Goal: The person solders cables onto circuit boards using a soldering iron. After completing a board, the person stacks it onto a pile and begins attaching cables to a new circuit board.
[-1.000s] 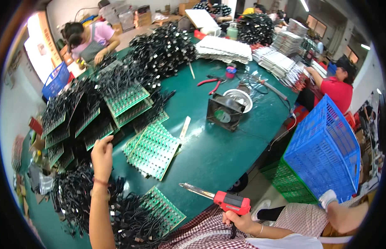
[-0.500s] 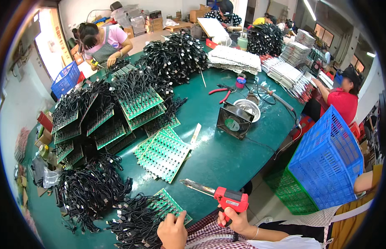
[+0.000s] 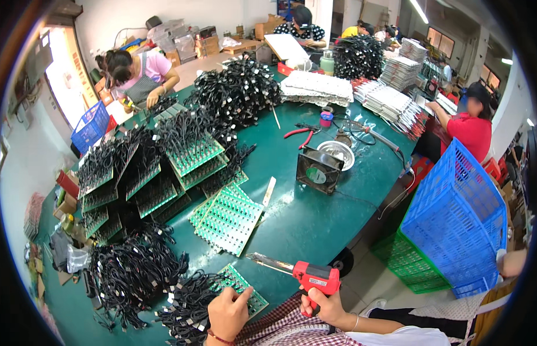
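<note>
My right hand [image 3: 325, 307] grips a red and black soldering gun [image 3: 316, 279] by its handle. Its long metal nozzle points left, above the table near the corner of a stack of boards. My left hand [image 3: 228, 314] is at the near edge of a green circuit board [image 3: 241, 289], fingers curled and the index finger bent toward the right. What its fingertips pinch is hidden behind the hand. Black cables [image 3: 190, 308] with metal plugs lie bunched along the board's left side. Beyond it rests a stack of bare green circuit boards [image 3: 231, 222].
Cabled boards [image 3: 193, 155] stand piled at left beside a heap of black cables [image 3: 136, 268]. A small fan [image 3: 318, 170], metal bowl [image 3: 338, 153] and red pliers [image 3: 300, 135] sit farther back. Blue crates [image 3: 453, 219] stand right of the table [image 3: 309, 230]. Other people work around.
My left hand has shifted a little left and up along the board, and more of its wrist shows. The soldering gun has barely moved. The whole view has shifted slightly.
</note>
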